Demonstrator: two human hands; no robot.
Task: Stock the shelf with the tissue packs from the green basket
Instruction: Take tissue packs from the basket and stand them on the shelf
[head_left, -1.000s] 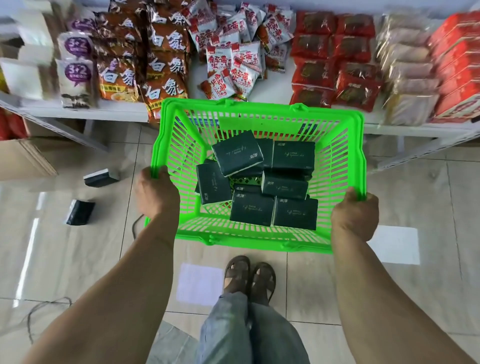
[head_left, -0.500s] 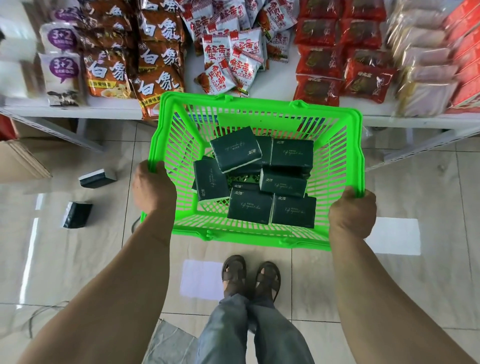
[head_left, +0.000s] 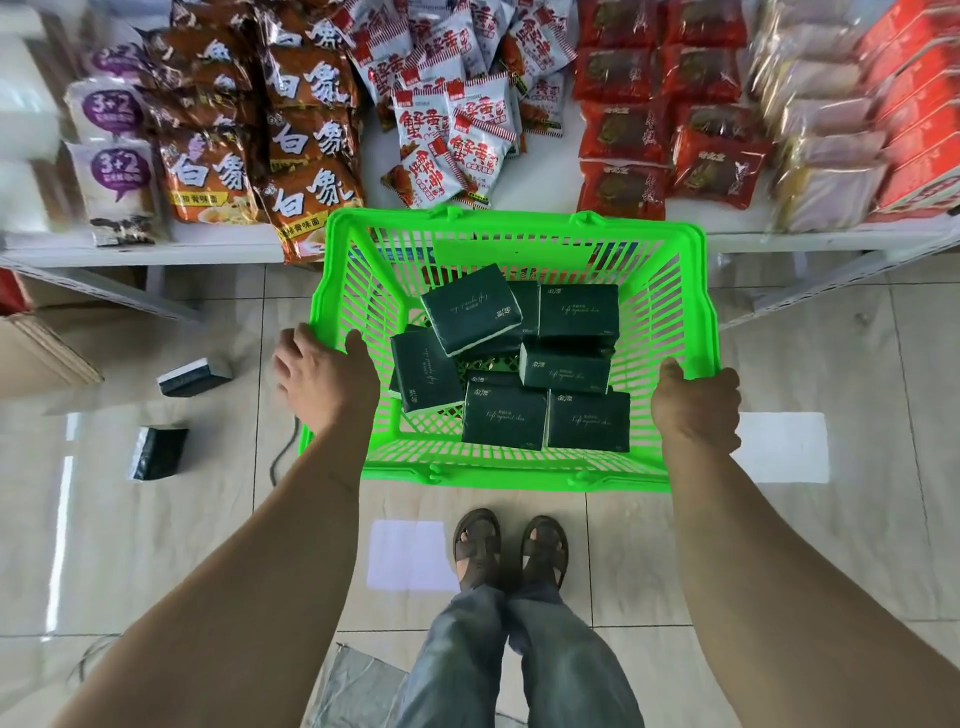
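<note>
Noodle bags (head_left: 306, 150), red packets (head_left: 670, 114), sandals (head_left: 511, 545)

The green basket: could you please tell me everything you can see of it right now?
The green basket looks like bright moulded plastic, rectangular, with slatted walls, a lattice floor and a thick rim. It is held level above the tiled floor, its far edge at the front of the shelf. The left hand grips the left rim and the right hand the right rim. Inside lie several dark green tissue packs, some flat, one tilted on top.
</note>
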